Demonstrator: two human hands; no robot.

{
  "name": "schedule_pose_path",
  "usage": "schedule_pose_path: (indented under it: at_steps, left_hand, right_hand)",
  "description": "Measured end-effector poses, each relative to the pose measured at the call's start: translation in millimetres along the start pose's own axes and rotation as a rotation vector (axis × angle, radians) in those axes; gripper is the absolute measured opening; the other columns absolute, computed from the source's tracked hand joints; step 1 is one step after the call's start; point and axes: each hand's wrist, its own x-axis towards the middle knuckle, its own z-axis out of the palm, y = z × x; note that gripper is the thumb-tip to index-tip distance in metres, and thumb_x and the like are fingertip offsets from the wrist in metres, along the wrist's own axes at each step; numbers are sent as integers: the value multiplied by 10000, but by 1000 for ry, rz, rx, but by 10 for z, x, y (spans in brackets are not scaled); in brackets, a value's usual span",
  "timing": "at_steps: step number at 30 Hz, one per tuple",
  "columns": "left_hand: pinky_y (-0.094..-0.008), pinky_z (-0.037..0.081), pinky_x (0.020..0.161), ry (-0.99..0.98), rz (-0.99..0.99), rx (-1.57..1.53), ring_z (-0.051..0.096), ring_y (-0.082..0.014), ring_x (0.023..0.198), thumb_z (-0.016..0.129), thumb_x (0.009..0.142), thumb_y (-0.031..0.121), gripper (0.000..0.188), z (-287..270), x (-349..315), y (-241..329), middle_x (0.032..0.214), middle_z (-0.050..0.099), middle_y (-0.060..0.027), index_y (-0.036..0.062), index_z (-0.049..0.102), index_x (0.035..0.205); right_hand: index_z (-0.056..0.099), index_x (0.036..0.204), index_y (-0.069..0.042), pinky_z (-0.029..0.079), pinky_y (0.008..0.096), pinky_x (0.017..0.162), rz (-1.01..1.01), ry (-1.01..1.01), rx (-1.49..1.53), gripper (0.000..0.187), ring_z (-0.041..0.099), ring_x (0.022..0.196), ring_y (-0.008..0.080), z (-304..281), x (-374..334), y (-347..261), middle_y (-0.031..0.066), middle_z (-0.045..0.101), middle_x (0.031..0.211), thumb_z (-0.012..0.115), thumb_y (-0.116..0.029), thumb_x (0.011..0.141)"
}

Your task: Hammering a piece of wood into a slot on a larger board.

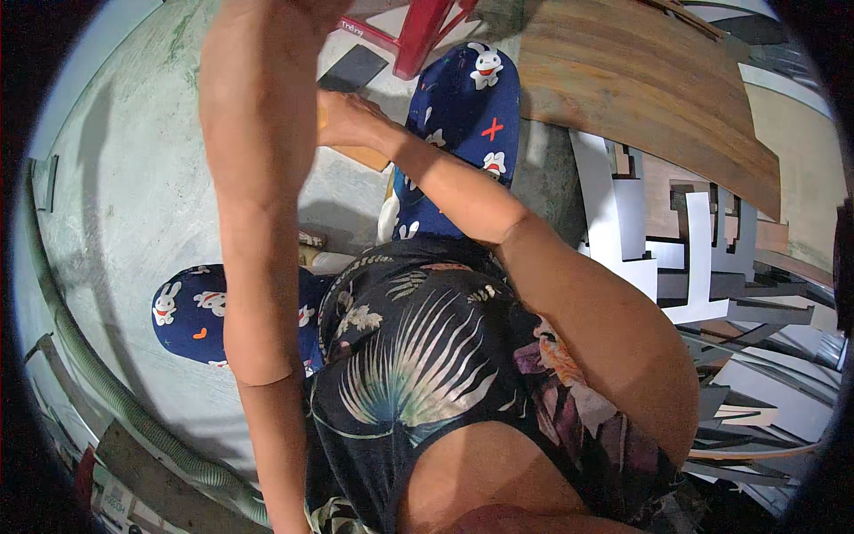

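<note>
My left forearm (258, 240) rises from the lower edge to the top, close to the camera and blurred at its upper end. The left hand itself lies beyond the top edge. From the right, my right arm reaches across my lap, and my right hand (354, 121) is bent at the wrist. Its fingers disappear behind the left forearm. Just below that hand a tan, flat, wood-like piece (360, 158) shows in part; whether the hand grips it or only touches it cannot be seen. My legs are in dark blue trousers (463, 116) with white rabbits.
A red metal stand (418, 40) is at the top, beside a dark flat piece (353, 68) on the concrete floor (151, 151). Brown wooden boards (640, 80) lie at the right, above a pile of white and grey offcuts (703, 258). A ribbed hose (107, 383) curves along the left.
</note>
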Motion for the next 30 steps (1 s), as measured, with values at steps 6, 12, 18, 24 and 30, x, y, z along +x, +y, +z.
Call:
schedule_pose_path:
  at_steps: [6, 12, 18, 24, 30]
  left_hand:
    - [-459, 496, 733, -990, 97, 113, 622, -424, 830, 594, 837, 342, 366, 1393, -945, 45, 827, 620, -246, -10, 668, 904]
    - [-472, 492, 714, -888, 15, -449, 622, -432, 798, 532, 874, 404, 460, 1381, -856, -187, 839, 644, -243, -34, 662, 820]
    - [-435, 470, 873, -1101, -361, -92, 610, -422, 976, 373, 925, 631, 731, 1059, -892, -824, 1074, 641, -251, -33, 647, 1059]
    - [-410, 450, 931, -1077, -458, -115, 591, -378, 1073, 387, 965, 570, 672, 1006, -854, -657, 1112, 626, -260, -45, 605, 1128]
    - [-386, 418, 984, -1123, -469, -278, 568, -346, 1129, 423, 978, 509, 630, 970, -800, -737, 1169, 605, -262, -71, 569, 1176]
  right_hand:
    - [488, 1340, -57, 483, 381, 930, 120, -123, -60, 814, 613, 1088, 323, -18, 9, 12, 212, 630, 1175, 736, -346, 620]
    - [453, 1378, -54, 453, 378, 978, 73, -122, -38, 849, 585, 1143, 321, -57, 33, -17, 223, 600, 1230, 742, -355, 639]
    - [463, 1355, -25, 435, 338, 992, 29, -67, 31, 796, 563, 1187, 271, -52, 82, 190, 202, 583, 1272, 767, -298, 671]
    - [464, 1371, -40, 439, 331, 984, 32, 13, 15, 806, 570, 1175, 274, -66, 86, 151, 191, 590, 1270, 777, -298, 675]
    - [467, 1376, -52, 442, 326, 979, 32, -31, 15, 800, 580, 1162, 266, -26, 71, 142, 177, 600, 1263, 773, -297, 679]
